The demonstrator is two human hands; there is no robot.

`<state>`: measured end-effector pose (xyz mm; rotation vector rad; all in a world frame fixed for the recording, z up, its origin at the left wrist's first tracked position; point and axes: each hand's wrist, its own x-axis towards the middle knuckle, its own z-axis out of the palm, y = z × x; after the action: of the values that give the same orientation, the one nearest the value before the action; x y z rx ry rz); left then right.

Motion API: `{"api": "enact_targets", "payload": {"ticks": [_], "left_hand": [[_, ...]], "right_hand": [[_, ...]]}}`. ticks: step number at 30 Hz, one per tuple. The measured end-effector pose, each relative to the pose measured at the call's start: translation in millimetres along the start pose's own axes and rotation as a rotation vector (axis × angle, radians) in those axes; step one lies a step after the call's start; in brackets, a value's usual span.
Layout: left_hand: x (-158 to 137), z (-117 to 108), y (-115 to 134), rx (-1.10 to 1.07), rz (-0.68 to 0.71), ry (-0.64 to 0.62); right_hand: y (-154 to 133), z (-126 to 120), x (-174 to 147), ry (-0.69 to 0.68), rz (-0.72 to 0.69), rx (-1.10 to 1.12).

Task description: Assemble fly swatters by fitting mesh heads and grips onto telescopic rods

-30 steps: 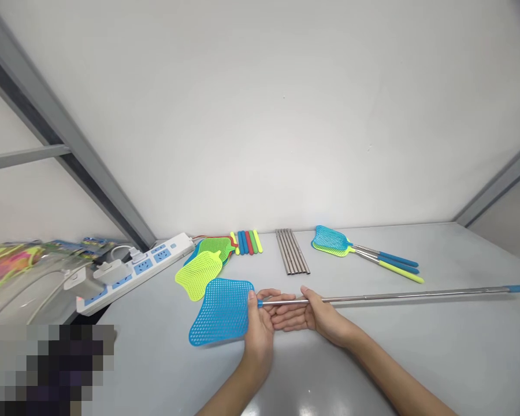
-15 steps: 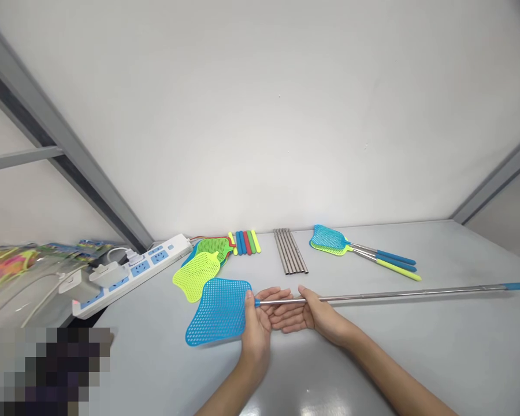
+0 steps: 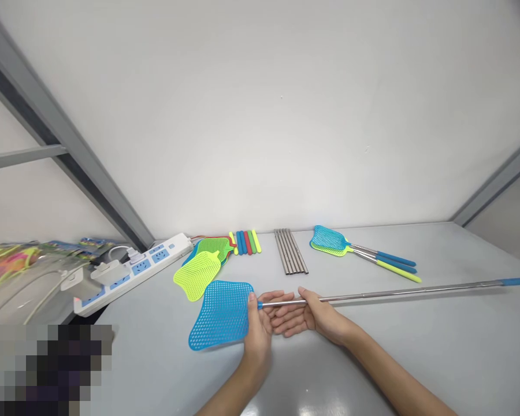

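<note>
A blue fly swatter (image 3: 222, 316) with a long, extended metal rod lies across both palms, its perforated head at left and its blue handle at the right edge. My left hand (image 3: 259, 329) holds the swatter's neck, thumb on top beside the head and fingers underneath. My right hand (image 3: 314, 315) supports the rod just to the right, its thumb over the metal and fingers stretched beneath. The fingertips of the two hands overlap under the rod.
Loose swatter heads (image 3: 198, 275), coloured handles (image 3: 245, 242) and several metal rods (image 3: 291, 252) lie along the back of the table (image 3: 416, 346). Further right is a group of swatters (image 3: 329, 239). A power strip (image 3: 138, 271) and plastic packaging (image 3: 21, 277) occupy the left.
The swatter's head and my left hand have shifted slightly right and down in view. Both hands keep the same hold on the swatter.
</note>
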<state>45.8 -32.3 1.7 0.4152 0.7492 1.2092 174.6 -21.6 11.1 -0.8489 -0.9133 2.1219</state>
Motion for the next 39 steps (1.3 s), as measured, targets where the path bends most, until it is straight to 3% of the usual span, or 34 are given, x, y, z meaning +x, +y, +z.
{"api": "enact_targets", "payload": {"ticks": [18, 39], "left_hand": [[-8.7, 6.6, 2.2, -0.001, -0.091, 0.032], [-9.8, 9.3, 2.9, 0.070, -0.068, 0.054]], "right_hand": [[1.8, 2.4, -0.5, -0.062, -0.028, -0.063], [5.2, -0.1, -0.5, -0.054, -0.040, -0.081]]}}
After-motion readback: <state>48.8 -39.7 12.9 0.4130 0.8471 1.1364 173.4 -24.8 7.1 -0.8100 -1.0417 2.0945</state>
